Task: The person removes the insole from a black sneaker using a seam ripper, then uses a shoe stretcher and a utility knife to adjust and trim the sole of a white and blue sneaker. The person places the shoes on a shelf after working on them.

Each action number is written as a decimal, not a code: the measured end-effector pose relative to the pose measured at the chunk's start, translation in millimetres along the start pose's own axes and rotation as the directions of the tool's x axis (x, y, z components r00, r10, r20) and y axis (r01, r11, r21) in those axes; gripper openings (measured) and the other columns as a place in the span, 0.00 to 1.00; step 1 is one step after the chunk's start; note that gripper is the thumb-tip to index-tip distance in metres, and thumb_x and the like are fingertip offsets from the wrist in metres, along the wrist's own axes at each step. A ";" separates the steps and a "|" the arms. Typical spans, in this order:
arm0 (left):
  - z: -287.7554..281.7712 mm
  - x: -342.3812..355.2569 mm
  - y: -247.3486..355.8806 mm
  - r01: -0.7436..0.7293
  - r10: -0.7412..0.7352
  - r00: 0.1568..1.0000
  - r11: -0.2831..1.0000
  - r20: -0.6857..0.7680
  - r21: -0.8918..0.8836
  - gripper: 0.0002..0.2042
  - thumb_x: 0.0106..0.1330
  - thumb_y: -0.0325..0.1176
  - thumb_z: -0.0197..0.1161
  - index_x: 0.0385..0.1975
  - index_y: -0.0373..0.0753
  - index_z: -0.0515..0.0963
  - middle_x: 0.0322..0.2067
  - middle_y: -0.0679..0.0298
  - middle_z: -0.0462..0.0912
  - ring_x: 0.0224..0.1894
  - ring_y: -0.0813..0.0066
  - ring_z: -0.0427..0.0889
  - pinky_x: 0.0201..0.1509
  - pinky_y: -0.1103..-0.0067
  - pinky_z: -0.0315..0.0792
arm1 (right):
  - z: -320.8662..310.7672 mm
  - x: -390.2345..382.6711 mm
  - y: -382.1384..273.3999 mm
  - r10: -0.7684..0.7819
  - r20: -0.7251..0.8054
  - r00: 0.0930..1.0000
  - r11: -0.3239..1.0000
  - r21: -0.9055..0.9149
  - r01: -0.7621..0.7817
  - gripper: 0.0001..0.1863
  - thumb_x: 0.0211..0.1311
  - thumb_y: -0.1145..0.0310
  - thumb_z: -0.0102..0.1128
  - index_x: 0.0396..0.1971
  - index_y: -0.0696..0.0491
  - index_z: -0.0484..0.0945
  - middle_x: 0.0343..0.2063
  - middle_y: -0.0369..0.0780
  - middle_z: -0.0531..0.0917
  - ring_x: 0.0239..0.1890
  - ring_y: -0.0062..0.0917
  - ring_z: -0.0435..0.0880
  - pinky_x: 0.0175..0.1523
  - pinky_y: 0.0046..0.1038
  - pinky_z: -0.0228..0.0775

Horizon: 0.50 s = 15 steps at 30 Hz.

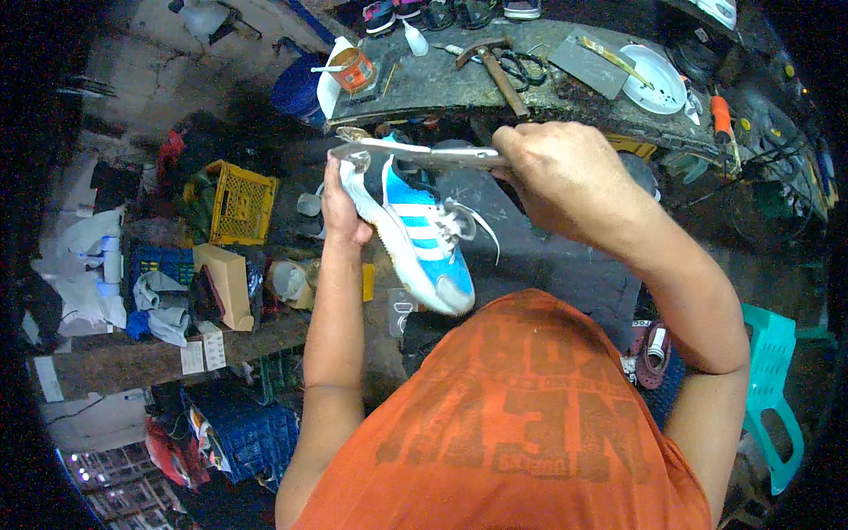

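Note:
A blue and white sneaker (420,243) with loose laces hangs toe-down in the middle of the view, its pale sole (371,208) apparently parted from the upper at the heel. My left hand (344,199) grips the heel end of the sole. My right hand (556,177) is closed on a long, flat metal tool (455,157), perhaps a blade, that reaches leftward across the top of the shoe to the heel near my left fingers. Whether the tool touches the sole there I cannot tell.
A workbench (402,93) ahead bears a hammer (503,79), a tub (353,72), a white bottle (415,37) and a plate (654,84). A yellow crate (243,203) and a cluttered shelf (115,362) are at left. A teal plastic chair (768,371) is at right.

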<state>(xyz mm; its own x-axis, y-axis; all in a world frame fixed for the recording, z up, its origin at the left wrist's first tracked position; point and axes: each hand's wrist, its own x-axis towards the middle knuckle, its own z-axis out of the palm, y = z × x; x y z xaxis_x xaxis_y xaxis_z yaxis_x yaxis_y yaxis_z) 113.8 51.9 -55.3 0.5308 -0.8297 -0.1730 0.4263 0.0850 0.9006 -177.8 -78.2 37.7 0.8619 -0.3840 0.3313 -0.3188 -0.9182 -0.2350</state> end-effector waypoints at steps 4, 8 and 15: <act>-0.9 -3.4 -10.7 0.198 -0.196 0.979 0.980 0.062 -0.029 0.28 0.77 0.59 0.47 0.60 0.40 0.74 0.53 0.60 0.83 0.53 0.64 0.83 0.59 0.66 0.77 | -10.8 -0.8 9.3 0.020 0.090 0.996 0.995 -0.097 -0.011 0.07 0.54 0.71 0.63 0.32 0.57 0.81 0.30 0.49 0.86 0.35 0.45 0.88 0.41 0.45 0.82; 4.1 -5.9 -26.5 0.225 -0.224 0.968 0.974 0.112 0.004 0.31 0.75 0.62 0.47 0.57 0.39 0.76 0.49 0.60 0.85 0.48 0.64 0.85 0.55 0.66 0.80 | -5.7 -13.3 18.2 0.004 0.081 0.997 0.990 -0.138 0.007 0.09 0.57 0.68 0.66 0.33 0.58 0.81 0.36 0.50 0.83 0.40 0.46 0.87 0.45 0.44 0.81; 31.9 -20.0 -21.1 0.209 -0.218 0.976 0.941 0.004 0.267 0.34 0.76 0.62 0.45 0.59 0.33 0.75 0.54 0.57 0.82 0.57 0.65 0.81 0.63 0.69 0.72 | 18.1 -47.9 43.9 0.250 0.284 0.926 0.968 -0.065 -0.241 0.12 0.61 0.67 0.67 0.34 0.60 0.76 0.37 0.51 0.78 0.43 0.49 0.82 0.48 0.46 0.75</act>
<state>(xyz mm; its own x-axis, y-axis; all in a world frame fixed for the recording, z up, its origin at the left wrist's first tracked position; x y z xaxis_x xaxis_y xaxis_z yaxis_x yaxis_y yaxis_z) 70.8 49.1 -58.2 0.4218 -0.8305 -0.3637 0.3161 -0.2413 0.9175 -225.9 -98.3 -5.0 0.8304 -0.5571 -0.0120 -0.5422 -0.8027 -0.2483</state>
